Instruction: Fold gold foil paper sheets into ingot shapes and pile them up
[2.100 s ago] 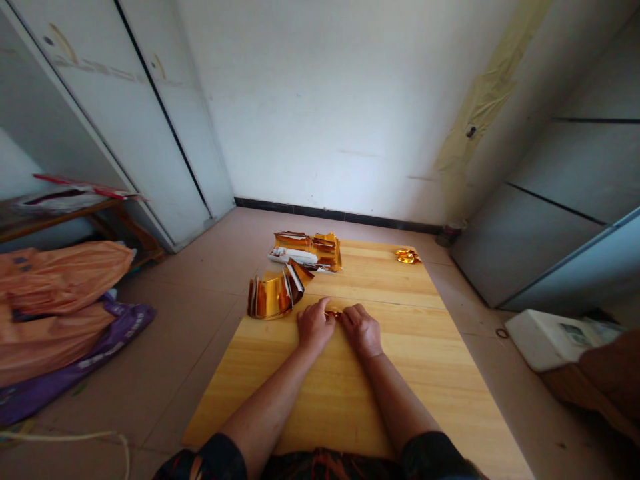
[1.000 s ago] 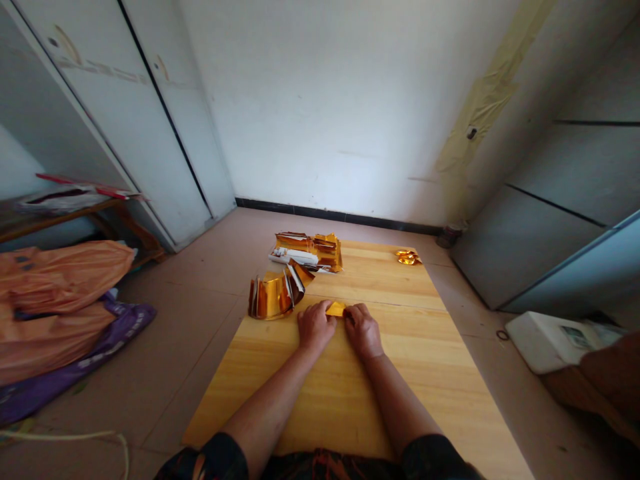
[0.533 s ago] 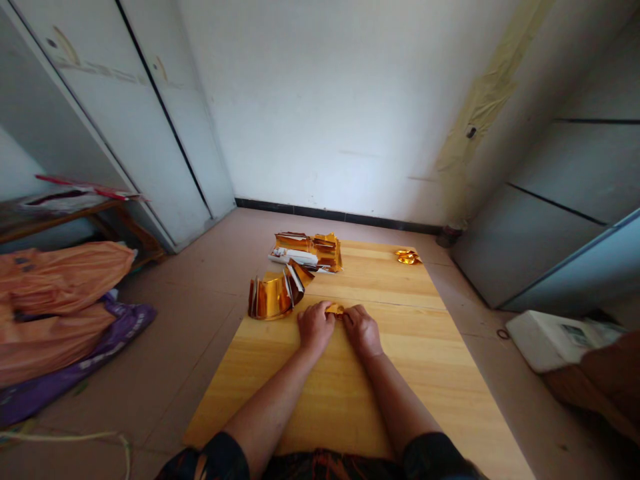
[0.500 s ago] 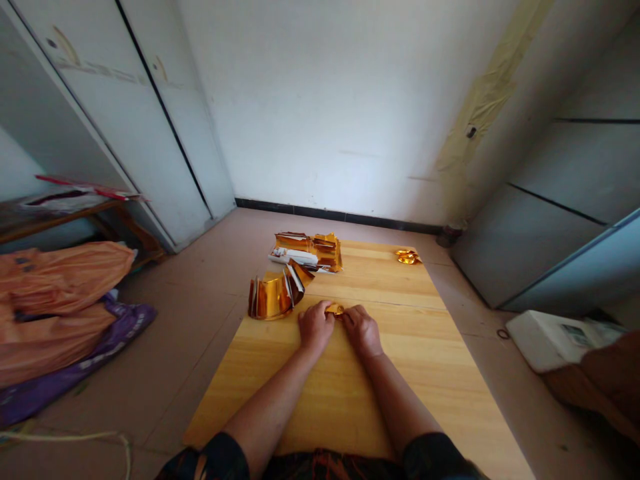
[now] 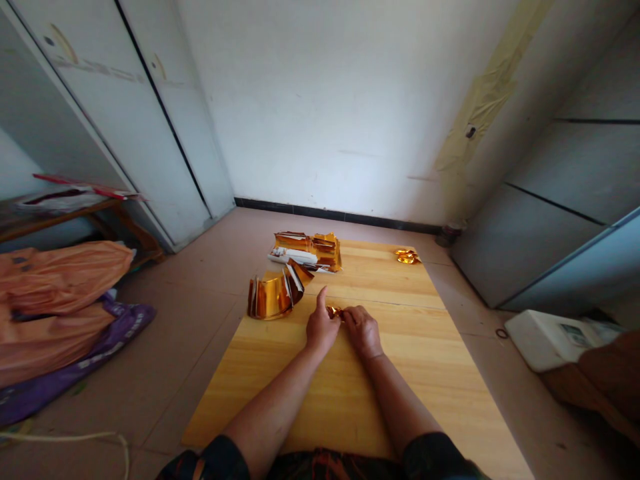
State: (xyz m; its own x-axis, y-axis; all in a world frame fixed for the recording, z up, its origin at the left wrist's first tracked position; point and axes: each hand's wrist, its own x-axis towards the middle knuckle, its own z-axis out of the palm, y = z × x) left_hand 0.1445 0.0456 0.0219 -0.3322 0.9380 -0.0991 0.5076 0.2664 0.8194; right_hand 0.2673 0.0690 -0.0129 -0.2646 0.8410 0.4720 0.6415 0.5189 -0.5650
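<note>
A small piece of gold foil paper (image 5: 334,311) lies between my hands, over the middle of the wooden table. My left hand (image 5: 323,328) has its thumb raised, while its other fingers close around the foil's near left side. The fingers of my right hand (image 5: 363,331) pinch the foil's right end. To the left of my hands, a curved stack of gold foil sheets (image 5: 273,297) stands on the table's edge. Behind it lies a second bundle of gold foil sheets (image 5: 327,250) with white paper showing. A folded gold foil piece (image 5: 407,256) rests at the far right corner.
The wooden table (image 5: 425,373) fills the space before me. On the left are orange and purple bags (image 5: 60,280), a low wooden shelf (image 5: 95,207) and a cabinet (image 5: 125,100). A white foam box (image 5: 540,340) and a grey cabinet (image 5: 565,193) stand on the right.
My left thumb has lifted from the foil and points up, and the left hand has shifted slightly right. The foil between my hands looks more crumpled. My right hand has stayed nearly in place.
</note>
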